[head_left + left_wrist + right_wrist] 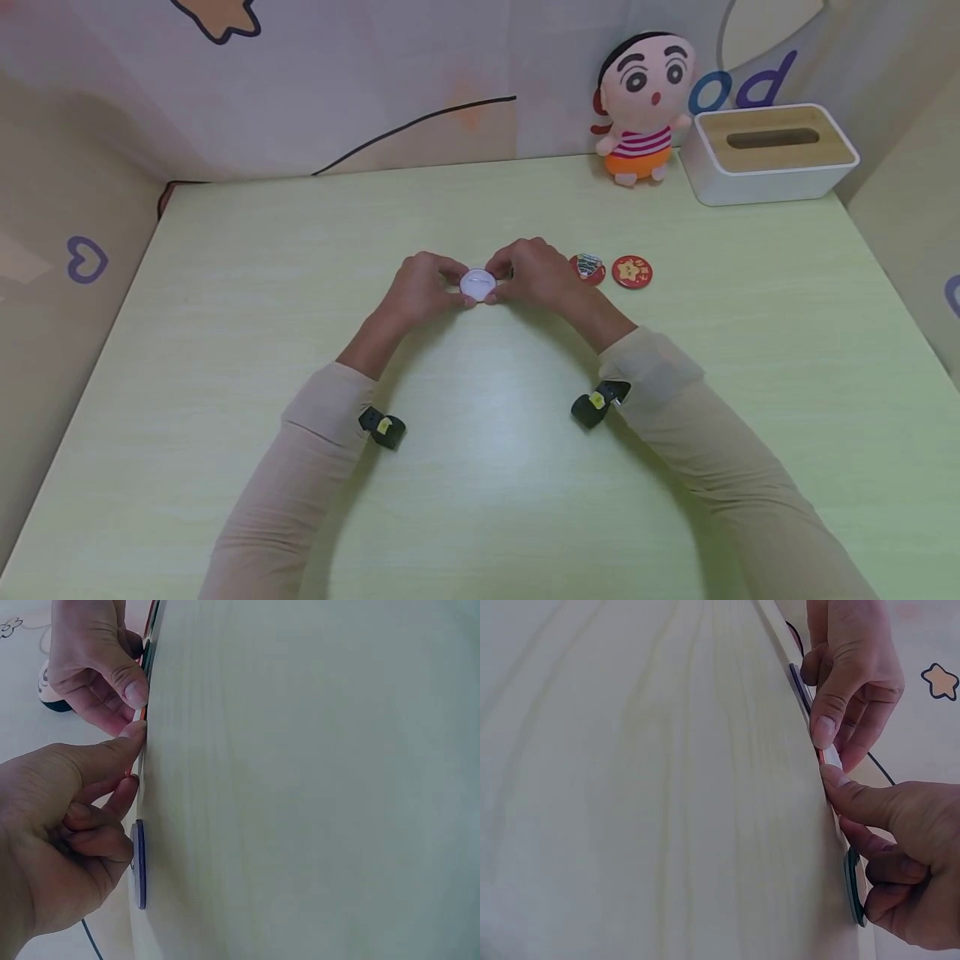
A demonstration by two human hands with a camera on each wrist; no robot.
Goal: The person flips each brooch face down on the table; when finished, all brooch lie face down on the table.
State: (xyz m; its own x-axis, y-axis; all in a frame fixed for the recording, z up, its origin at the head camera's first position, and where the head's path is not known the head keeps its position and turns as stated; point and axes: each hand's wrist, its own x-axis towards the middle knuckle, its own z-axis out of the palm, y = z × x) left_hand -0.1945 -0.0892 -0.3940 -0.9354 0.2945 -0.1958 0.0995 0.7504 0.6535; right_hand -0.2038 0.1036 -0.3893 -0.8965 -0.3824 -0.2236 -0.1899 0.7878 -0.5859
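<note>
A round button badge (477, 284) shows its white back with a pin bar in the head view, low over or on the table. On its left edge, my left hand (422, 289) pinches it between thumb and fingers. The right hand (534, 273) pinches the opposite edge the same way. From the right wrist, only a sliver of the held badge (832, 757) shows between the thumbs. Beside the left hand, a blue-rimmed badge (139, 864) lies near its curled fingers. A green-rimmed badge (855, 886) is close under the right hand's fingers.
Right of the hands lie a red badge with a tree-like picture (587, 268), partly covered, and a red star badge (632, 272). A plush doll (641, 108) and a white tissue box (772, 183) stand at the table's back right. Wrist cameras sit on both sleeves.
</note>
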